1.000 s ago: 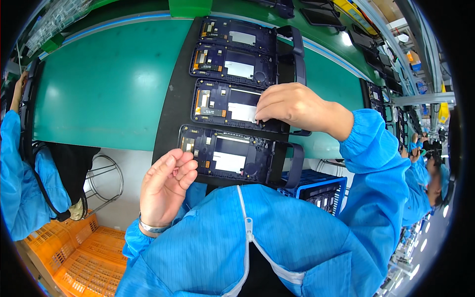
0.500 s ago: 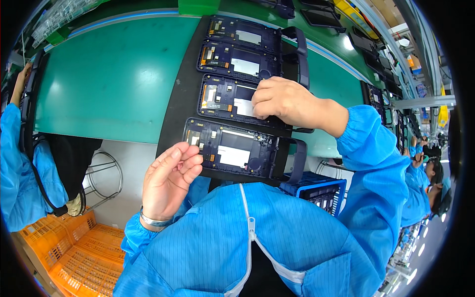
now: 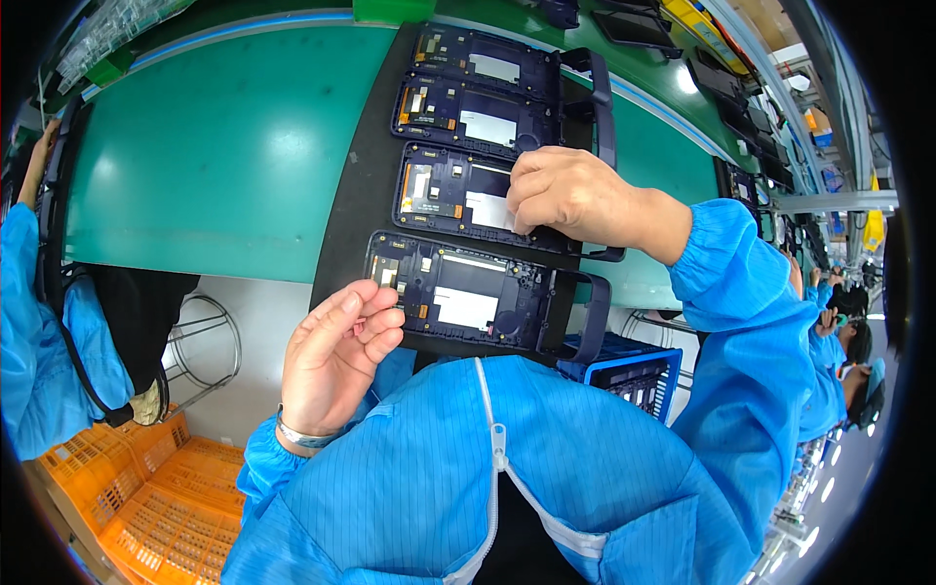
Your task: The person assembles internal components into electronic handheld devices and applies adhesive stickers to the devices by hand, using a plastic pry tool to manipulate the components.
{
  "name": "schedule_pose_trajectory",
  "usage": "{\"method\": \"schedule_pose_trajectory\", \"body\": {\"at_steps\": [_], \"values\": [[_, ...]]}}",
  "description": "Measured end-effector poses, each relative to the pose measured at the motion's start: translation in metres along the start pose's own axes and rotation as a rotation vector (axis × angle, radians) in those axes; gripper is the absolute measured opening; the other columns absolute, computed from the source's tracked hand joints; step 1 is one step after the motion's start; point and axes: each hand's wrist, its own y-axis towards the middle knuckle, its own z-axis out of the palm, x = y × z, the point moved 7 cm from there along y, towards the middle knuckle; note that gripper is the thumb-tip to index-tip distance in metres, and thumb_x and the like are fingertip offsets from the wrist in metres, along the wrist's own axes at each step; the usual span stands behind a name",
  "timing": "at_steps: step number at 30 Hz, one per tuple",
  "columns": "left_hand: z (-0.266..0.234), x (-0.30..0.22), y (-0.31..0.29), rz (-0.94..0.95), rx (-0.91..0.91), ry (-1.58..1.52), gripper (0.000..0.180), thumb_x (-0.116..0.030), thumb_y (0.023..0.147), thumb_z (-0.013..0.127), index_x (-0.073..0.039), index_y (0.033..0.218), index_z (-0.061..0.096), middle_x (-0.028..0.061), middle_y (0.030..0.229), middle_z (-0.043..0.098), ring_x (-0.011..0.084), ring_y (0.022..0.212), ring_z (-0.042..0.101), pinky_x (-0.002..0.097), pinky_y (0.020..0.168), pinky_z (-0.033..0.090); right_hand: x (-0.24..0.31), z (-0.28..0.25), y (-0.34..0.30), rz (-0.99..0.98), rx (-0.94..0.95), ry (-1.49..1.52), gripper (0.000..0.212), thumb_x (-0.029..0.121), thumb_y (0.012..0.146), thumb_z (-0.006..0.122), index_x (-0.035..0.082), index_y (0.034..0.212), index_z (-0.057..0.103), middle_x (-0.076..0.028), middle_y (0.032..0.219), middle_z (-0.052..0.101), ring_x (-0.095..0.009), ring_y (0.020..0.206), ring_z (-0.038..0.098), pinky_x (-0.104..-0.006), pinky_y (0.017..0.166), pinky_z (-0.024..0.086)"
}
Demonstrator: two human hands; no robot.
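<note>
Several dark blue device housings lie in a column on a black mat (image 3: 341, 214), each with a handle at its right end. Above the second-nearest housing (image 3: 429, 187), my right hand (image 3: 575, 200) reaches in with bent, closed fingers at the right edge of its white label (image 3: 487, 209). Whatever its fingertips pinch is hidden. My left hand (image 3: 336, 356) is palm up beside the left end of the nearest housing (image 3: 468, 297), fingers curled and thumb against the index finger. I cannot make out anything between them. Flat orange-brown cables and gold screw posts show inside the housings.
The mat crosses a green bench (image 3: 214, 156). Beneath it on the right is a blue crate (image 3: 643, 380) with dark parts; orange crates (image 3: 175, 497) stand on the floor at left. A person's blue sleeve (image 3: 24, 322) is at far left. More devices lie along the far line.
My right hand has shifted very slightly at the second housing, its fingers still bent. The left hand is nearly unmoved. The whole view has drifted a little.
</note>
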Motion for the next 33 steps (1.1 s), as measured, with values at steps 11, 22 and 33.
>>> {"method": "schedule_pose_trajectory", "body": {"at_steps": [11, 22, 33], "values": [[0.001, 0.0, 0.0, -0.003, -0.01, 0.032, 0.026, -0.015, 0.091, 0.05, 0.002, 0.11, 0.055, 0.0171, 0.104, 0.061, 0.0221, 0.091, 0.063, 0.033, 0.08, 0.053, 0.019, -0.009, -0.024, 0.068, -0.129, -0.07, 0.026, -0.003, 0.059, 0.064, 0.001, 0.085, 0.066, -0.01, 0.084, 0.065, -0.026, 0.083, 0.061, -0.035, 0.068, 0.052], [0.0, 0.001, 0.002, -0.013, -0.008, 0.008, 0.025, -0.014, 0.092, 0.049, 0.001, 0.11, 0.056, 0.0168, 0.104, 0.062, 0.0221, 0.09, 0.063, 0.0334, 0.078, 0.054, 0.011, -0.002, -0.009, 0.111, -0.049, -0.205, 0.006, 0.009, 0.064, 0.06, 0.008, 0.069, 0.058, -0.003, 0.075, 0.058, -0.021, 0.076, 0.056, -0.0312, 0.068, 0.048], [-0.001, 0.0, 0.001, -0.001, -0.013, 0.017, 0.025, -0.015, 0.092, 0.048, 0.001, 0.11, 0.056, 0.0167, 0.103, 0.062, 0.0221, 0.089, 0.063, 0.033, 0.077, 0.054, 0.005, -0.001, -0.01, 0.131, -0.068, -0.12, 0.007, 0.01, 0.064, 0.063, 0.012, 0.065, 0.057, 0.001, 0.073, 0.058, -0.019, 0.075, 0.055, -0.0313, 0.066, 0.046]]}}
